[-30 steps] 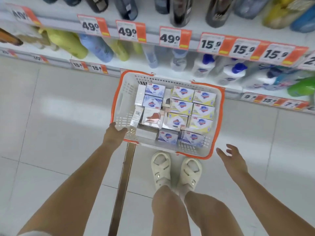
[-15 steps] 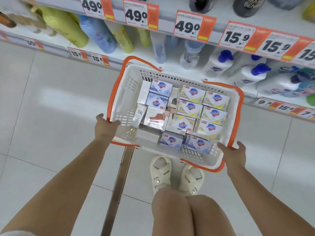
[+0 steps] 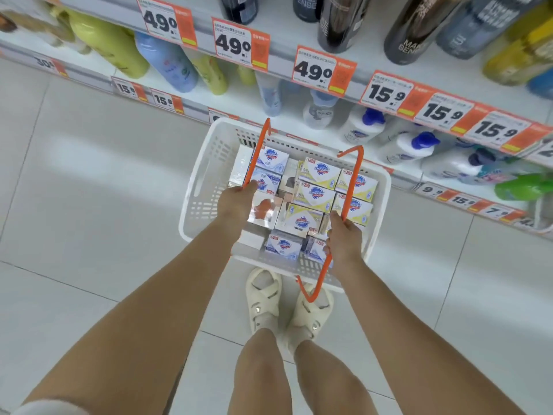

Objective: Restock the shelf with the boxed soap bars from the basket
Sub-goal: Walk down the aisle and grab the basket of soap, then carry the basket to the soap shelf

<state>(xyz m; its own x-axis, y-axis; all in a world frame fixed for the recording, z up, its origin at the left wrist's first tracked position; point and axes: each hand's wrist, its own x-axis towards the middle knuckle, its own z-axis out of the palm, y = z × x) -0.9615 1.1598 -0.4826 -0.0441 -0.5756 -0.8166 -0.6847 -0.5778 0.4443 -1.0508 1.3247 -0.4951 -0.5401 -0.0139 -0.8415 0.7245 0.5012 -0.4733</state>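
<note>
A white plastic basket (image 3: pixel 203 187) with two orange handles hangs in front of me above the floor. It is packed with several boxed soap bars (image 3: pixel 315 193), some yellow-white and some blue-white. My left hand (image 3: pixel 236 202) grips the left orange handle (image 3: pixel 254 154), raised upright over the boxes. My right hand (image 3: pixel 344 238) grips the right orange handle (image 3: pixel 351 178), also raised. The shelf (image 3: pixel 299 115) stands just beyond the basket.
Shelves ahead hold upright bottles: yellow and blue ones at left, dark ones on top, white pump bottles (image 3: pixel 362 127) at right. Orange price tags (image 3: pixel 323 70) line the shelf edges. My sandalled feet (image 3: pixel 263 298) stand on pale floor tiles under the basket.
Both hands moved from the basket's rim to the orange handles, which swung up from flat to upright. The basket has come up and closer to the shelf.
</note>
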